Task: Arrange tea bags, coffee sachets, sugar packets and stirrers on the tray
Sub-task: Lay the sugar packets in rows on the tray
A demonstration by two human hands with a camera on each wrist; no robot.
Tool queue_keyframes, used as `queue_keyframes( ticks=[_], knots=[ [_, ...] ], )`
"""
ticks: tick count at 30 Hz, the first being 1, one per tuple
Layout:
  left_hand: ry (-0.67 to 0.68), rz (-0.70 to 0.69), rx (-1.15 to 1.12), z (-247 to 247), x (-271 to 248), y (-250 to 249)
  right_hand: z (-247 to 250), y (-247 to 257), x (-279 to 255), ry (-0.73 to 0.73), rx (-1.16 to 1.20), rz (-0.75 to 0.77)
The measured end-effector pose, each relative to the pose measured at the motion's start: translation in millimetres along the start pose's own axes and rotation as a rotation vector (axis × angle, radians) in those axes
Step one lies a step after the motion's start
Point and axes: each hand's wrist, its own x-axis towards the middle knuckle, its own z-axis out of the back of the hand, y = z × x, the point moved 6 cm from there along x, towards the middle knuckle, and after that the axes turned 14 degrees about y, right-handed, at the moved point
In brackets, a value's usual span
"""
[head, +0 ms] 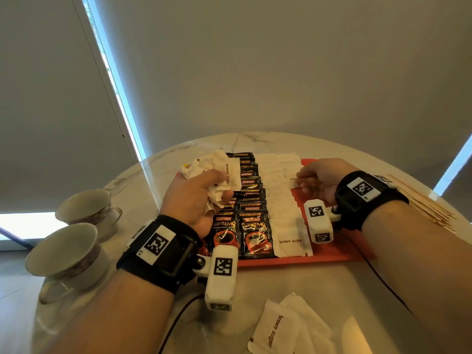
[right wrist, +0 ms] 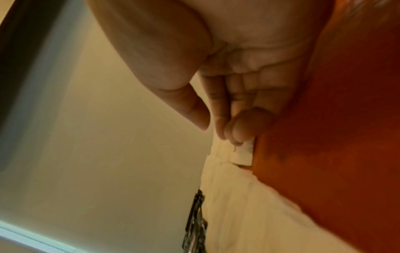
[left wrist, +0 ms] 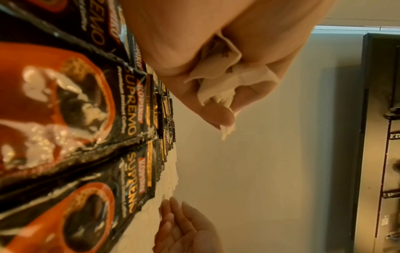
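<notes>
Two hands at a red tray (head: 329,256) on a marble desk (head: 178,154): sugar row in progress.

Coffee sachets (head: 251,226), two overlapping columns, left part of tray; sugar packets (head: 286,208), white, shingled in columns beside them, nearest one reading "brown sugar". Left hand (head: 194,198): grip curled round a crumpled bunch of sugar packets (head: 222,175), held above the coffee, apparently as a stock to deal from. Right hand (head: 315,180): fingertips (right wrist: 236,131) bent down onto one packet (right wrist: 243,152) at the row's right edge, bordering bare tray; likely seating it in line, though whether it pinches or merely presses I cannot tell. Spare packets (head: 286,325) lie loose on the near desk. Stirrers (head: 419,203), off tray, far right, not yet placed. Two cups (head: 76,236), left of the tray. Tea bags: none identifiable.
</notes>
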Motion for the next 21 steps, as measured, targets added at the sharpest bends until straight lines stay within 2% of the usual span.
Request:
queue_keyframes(
  ticks=[3, 5, 11, 16, 21],
  knots=[
    [0.006, 0.009, -0.002, -1.0, -0.8, -0.3, -10.0, 0.8, -3.2, 0.053, -0.018, -0.017],
    [0.021, 0.012, 0.005, -1.3, -0.6, -0.7, -9.7, 2.6, -2.8, 0.037, 0.006, 0.000],
    [0.025, 0.017, 0.004, -0.5, 0.8, 0.5, 13.9, 10.2, 7.2, -0.150, 0.157, 0.172],
    [0.032, 0.012, -0.012, -1.2, 1.8, 1.0, 7.2, 5.9, 11.9, -0.069, 0.249, 0.155],
    [0.021, 0.016, -0.014, -0.8, 2.0, 1.5, 6.9, 9.2, 6.8, -0.060, 0.255, 0.165]
  ],
)
